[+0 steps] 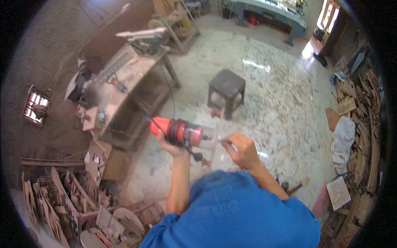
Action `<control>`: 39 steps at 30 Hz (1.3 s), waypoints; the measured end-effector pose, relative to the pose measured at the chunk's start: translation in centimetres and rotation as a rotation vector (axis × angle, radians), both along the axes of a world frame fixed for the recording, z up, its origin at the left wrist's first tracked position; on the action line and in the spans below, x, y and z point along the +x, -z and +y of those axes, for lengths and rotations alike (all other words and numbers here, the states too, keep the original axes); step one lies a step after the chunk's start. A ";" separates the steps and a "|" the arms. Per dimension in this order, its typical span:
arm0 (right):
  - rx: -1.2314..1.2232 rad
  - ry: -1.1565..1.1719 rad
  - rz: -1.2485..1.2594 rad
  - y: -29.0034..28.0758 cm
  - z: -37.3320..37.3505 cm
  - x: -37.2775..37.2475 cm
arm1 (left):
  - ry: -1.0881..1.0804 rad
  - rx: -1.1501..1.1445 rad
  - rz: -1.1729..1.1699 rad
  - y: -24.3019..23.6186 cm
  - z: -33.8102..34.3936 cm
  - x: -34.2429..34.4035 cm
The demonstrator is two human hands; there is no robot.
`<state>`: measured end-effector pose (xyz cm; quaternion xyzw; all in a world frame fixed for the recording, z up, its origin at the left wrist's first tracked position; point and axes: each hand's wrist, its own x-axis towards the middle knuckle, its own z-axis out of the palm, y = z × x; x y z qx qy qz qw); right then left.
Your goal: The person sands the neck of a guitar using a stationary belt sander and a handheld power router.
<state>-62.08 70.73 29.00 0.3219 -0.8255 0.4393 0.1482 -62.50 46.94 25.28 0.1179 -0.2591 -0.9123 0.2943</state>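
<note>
A red trim router (194,134) with a clear plastic base lies sideways in front of my chest. My left hand (173,146) is wrapped round its body from below, near the orange-red end. The black power cord (177,131) is wound round the body, and its plug (197,157) dangles underneath. At the clear base's open end, my right hand (241,149) is closed in a pinch. A small thin light-coloured piece shows at its fingertips; blur keeps me from telling what it is.
A dark plastic stool (227,84) stands ahead on the dusty tiled floor. To the left is a workbench (134,70) with another power tool (119,84) on it. Wood offcuts (58,202) stand at lower left; more scrap wood (362,124) lines the right wall.
</note>
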 end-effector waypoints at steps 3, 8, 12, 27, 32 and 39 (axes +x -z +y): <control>-0.033 -0.002 -0.099 -0.2 -3.2 -1.2 | 0.040 -0.021 0.074 0.0 -3.2 -1.5; 0.005 0.048 -0.231 -0.1 -5.4 -3.6 | 0.111 0.012 0.005 0.7 -5.2 -5.2; 0.058 0.093 -0.220 1.5 -6.6 -6.5 | 0.089 0.028 -0.064 1.7 -6.3 -8.3; -0.209 0.013 -0.503 3.7 -10.0 -29.2 | -0.095 -0.083 -0.101 0.7 -12.1 -26.5; -0.161 -0.101 -0.496 1.8 -10.9 -35.9 | -0.105 -0.015 -0.071 0.4 -13.0 -32.0; -0.097 -0.124 -0.431 1.2 -13.3 -39.8 | -0.036 0.056 -0.130 0.9 -13.9 -36.8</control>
